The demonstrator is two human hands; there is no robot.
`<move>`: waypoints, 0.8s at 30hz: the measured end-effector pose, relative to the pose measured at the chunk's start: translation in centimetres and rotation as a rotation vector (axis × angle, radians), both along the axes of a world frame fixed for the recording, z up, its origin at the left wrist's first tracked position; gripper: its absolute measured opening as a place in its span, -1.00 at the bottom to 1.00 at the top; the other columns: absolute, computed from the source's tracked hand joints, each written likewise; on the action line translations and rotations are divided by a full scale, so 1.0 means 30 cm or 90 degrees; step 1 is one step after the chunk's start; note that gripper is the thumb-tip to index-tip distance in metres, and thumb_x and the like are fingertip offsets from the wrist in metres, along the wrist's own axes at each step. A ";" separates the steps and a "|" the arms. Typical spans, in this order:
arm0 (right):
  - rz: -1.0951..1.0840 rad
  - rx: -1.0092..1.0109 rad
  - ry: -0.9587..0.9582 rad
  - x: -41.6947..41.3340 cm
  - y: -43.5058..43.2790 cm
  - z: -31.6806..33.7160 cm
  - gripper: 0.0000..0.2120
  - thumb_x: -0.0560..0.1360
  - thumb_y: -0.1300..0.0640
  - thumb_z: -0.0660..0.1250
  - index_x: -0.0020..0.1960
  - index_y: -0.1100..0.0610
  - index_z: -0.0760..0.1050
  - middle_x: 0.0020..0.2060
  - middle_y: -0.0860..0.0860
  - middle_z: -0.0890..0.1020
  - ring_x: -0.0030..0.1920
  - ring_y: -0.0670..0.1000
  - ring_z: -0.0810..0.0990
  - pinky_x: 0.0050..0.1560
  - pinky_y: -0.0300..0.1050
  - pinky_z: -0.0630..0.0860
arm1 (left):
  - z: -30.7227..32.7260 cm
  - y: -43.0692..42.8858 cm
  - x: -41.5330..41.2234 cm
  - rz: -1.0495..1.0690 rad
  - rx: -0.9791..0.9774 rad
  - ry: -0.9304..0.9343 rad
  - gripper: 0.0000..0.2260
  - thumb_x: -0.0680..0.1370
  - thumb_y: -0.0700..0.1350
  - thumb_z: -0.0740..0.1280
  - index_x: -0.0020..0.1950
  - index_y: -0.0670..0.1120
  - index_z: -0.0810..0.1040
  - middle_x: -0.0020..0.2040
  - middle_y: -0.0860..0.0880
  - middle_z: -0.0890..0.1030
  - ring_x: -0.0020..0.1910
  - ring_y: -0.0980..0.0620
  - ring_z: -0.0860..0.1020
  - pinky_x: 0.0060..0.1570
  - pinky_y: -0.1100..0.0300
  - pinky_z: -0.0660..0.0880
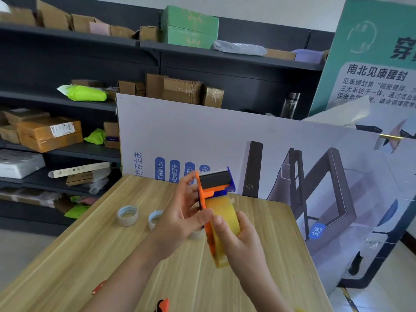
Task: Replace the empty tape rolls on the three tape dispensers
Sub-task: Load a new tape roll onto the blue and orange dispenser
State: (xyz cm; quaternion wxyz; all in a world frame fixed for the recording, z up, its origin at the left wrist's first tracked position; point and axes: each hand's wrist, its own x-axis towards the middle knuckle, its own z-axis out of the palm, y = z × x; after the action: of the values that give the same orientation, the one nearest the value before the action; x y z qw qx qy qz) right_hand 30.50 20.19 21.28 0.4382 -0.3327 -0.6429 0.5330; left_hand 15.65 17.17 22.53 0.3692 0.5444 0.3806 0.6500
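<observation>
Though behind the tape dispenser (215,183), "床框" poster (247,136).

Head camera, forward-down onto table (90,255) (close, wide-angle).

Orange-and-blue tape dispenser (215,184) upright, yellow tape roll (226,218) on it, empty cores (127,215) flat nearby

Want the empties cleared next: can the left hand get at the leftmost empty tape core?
Probably not yet: the leftmost empty tape core lies uncovered on the table beside it, but the left hand grips the tape dispenser.
</observation>
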 end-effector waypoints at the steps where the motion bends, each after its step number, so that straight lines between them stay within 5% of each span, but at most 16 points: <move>1: -0.014 0.014 -0.022 -0.002 0.003 -0.003 -0.28 0.16 -0.45 0.39 -0.05 0.17 0.50 -0.27 0.07 0.70 -0.25 0.06 0.68 -0.27 -0.09 0.60 | 0.006 -0.006 0.008 0.037 0.014 0.006 -0.30 0.40 -0.06 0.48 0.44 0.15 0.22 0.33 -0.03 0.48 0.30 -0.01 0.49 0.14 0.15 0.51; 2: -0.024 0.025 -0.041 -0.003 0.004 -0.005 -0.25 0.15 -0.50 0.38 -0.07 0.16 0.49 -0.26 0.12 0.68 -0.22 0.13 0.67 -0.21 0.01 0.59 | 0.016 -0.014 0.015 0.082 0.032 0.030 -0.29 0.35 0.00 0.51 0.42 0.18 0.26 0.37 -0.01 0.42 0.34 -0.01 0.45 0.18 0.12 0.50; 4: -0.041 0.057 -0.076 -0.002 0.006 -0.006 -0.27 0.16 -0.53 0.36 -0.10 0.13 0.47 -0.28 0.13 0.65 -0.29 0.04 0.62 -0.27 -0.12 0.55 | 0.049 -0.022 0.026 0.178 0.061 0.156 -0.49 0.28 0.09 0.53 0.20 0.20 0.51 0.37 0.04 0.37 0.40 0.04 0.35 0.29 0.09 0.42; 8: -0.068 0.114 -0.136 -0.003 0.013 -0.006 -0.37 0.13 -0.45 0.34 -0.14 0.07 0.42 -0.38 -0.06 0.55 -0.42 -0.21 0.46 -0.42 -0.30 0.40 | 0.088 -0.019 0.034 0.306 0.038 0.378 -0.79 0.24 0.06 0.59 -0.19 0.11 0.65 0.33 0.19 0.36 0.33 0.36 0.27 0.18 0.56 0.21; 11: -0.082 0.120 -0.141 -0.003 0.016 -0.011 -0.30 0.09 -0.55 0.32 -0.16 0.04 0.38 -0.40 -0.08 0.52 -0.45 -0.19 0.42 -0.43 -0.27 0.37 | 0.090 -0.013 0.038 0.324 0.005 0.430 -0.90 0.33 -0.06 0.56 -0.26 0.09 0.66 0.29 0.22 0.41 0.32 0.26 0.33 0.23 0.41 0.28; 14: -0.087 0.121 -0.143 0.000 0.020 -0.020 -0.21 0.01 -0.60 0.31 -0.15 0.06 0.39 -0.38 -0.06 0.51 -0.40 -0.10 0.43 -0.40 -0.17 0.40 | 0.082 -0.009 0.033 0.375 0.020 0.432 -0.93 0.38 -0.11 0.52 -0.25 0.04 0.67 0.25 0.21 0.44 0.29 0.24 0.37 0.18 0.53 0.24; 19: -0.074 0.112 -0.126 0.000 0.020 -0.020 -0.30 0.05 -0.52 0.37 -0.16 0.04 0.42 -0.37 -0.07 0.52 -0.41 -0.16 0.43 -0.41 -0.28 0.40 | 0.075 -0.017 0.038 0.447 0.113 0.489 -0.93 0.43 -0.04 0.46 -0.17 -0.02 0.69 0.18 0.10 0.52 0.19 0.13 0.48 0.09 0.40 0.39; 24: -0.049 0.103 -0.153 0.015 0.027 -0.024 -0.30 0.08 -0.52 0.38 -0.13 0.06 0.43 -0.30 0.01 0.57 -0.36 -0.09 0.49 -0.35 -0.13 0.48 | 0.108 -0.013 0.028 0.491 0.129 0.540 -0.86 0.45 -0.02 0.37 -0.19 -0.05 0.67 0.00 0.07 0.64 -0.02 0.10 0.60 -0.13 0.19 0.56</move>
State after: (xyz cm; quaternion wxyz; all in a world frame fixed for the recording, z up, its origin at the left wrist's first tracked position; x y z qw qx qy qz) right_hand 30.96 21.00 20.55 0.4035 -0.3823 -0.7181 0.4188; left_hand 16.48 16.77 25.78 -0.1330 0.6119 0.6018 0.4957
